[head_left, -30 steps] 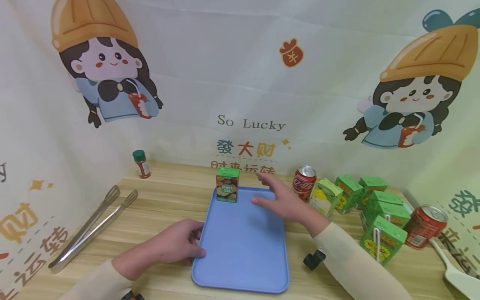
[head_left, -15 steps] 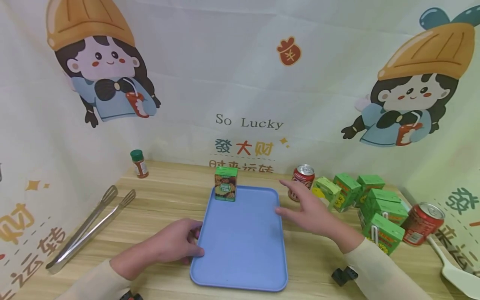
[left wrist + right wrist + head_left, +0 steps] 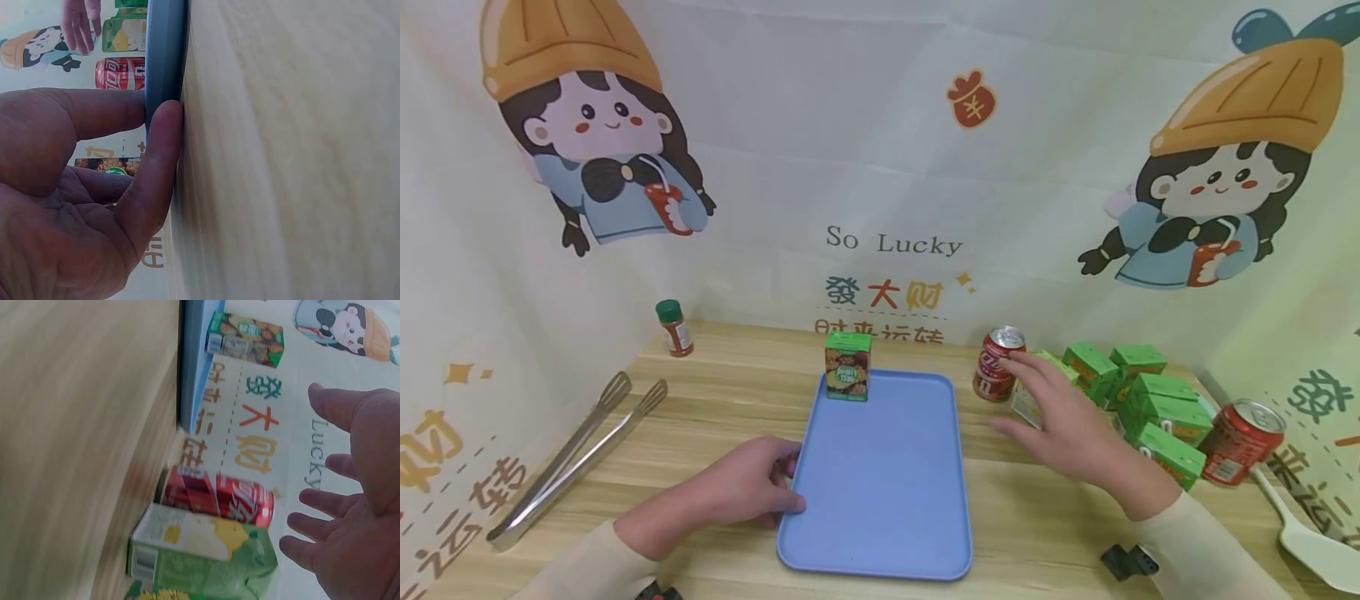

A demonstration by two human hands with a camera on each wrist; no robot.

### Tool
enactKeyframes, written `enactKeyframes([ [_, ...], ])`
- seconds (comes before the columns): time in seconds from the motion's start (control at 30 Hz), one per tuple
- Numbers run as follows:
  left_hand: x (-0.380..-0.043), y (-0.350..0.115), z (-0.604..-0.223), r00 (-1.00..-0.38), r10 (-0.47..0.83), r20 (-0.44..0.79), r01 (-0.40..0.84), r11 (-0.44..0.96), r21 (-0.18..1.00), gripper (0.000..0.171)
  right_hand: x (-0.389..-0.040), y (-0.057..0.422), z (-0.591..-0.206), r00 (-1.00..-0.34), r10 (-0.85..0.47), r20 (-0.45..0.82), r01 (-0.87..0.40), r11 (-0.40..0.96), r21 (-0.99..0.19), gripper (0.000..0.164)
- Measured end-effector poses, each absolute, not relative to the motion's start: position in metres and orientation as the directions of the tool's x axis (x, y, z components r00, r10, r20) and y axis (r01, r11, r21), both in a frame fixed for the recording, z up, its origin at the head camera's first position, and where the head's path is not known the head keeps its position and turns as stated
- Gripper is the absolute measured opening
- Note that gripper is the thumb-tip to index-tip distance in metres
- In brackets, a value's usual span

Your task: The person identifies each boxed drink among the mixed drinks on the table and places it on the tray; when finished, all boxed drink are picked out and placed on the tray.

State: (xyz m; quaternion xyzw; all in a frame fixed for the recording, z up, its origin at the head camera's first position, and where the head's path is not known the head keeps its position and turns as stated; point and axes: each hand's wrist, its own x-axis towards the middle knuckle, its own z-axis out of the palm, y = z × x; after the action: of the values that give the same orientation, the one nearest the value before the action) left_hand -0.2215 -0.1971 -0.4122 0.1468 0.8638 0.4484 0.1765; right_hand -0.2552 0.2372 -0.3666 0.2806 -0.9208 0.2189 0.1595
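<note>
A blue rectangular tray [image 3: 880, 475] lies on the wooden table. My left hand [image 3: 752, 483] pinches its left edge, thumb over the rim, and the left wrist view shows the fingers [image 3: 156, 150] right at the tray's side. At the tray's far left corner stands a green drink carton [image 3: 848, 368] with a brown picture. My right hand [image 3: 1060, 425], fingers spread and holding nothing, is over the right side, overlapping a pale green carton [image 3: 1027, 404] in the head view. Beside that carton stands a red soda can [image 3: 219, 495], just beyond the right fingertips.
Several green drink cartons [image 3: 1161, 408] crowd the right side, with a second red can [image 3: 1242, 442] and a white spatula [image 3: 1318, 546] by them. Metal tongs [image 3: 572, 467] lie at the left. A green-capped spice jar [image 3: 674, 328] stands at the back left, before the cloth backdrop.
My right hand has moved right, from above the tray to above the pale green carton. The left hand keeps its grip on the tray's edge.
</note>
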Motion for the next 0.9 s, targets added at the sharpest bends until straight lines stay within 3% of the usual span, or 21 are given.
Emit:
enactKeyframes([
  [0.33, -0.223, -0.198, -0.413, -0.893, 0.412, -0.182, 0.084, 0.551, 0.830, 0.079, -0.264, 0.255, -0.365, -0.723, -0.445, 0.528, -0.584, 0.802, -0.124, 0.080],
  [0.9, -0.221, -0.198, -0.412, -0.893, 0.415, -0.174, 0.091, 0.546, 0.833, 0.077, -0.277, 0.271, -0.381, -0.819, -0.376, 0.433, -0.471, 0.872, -0.134, 0.082],
])
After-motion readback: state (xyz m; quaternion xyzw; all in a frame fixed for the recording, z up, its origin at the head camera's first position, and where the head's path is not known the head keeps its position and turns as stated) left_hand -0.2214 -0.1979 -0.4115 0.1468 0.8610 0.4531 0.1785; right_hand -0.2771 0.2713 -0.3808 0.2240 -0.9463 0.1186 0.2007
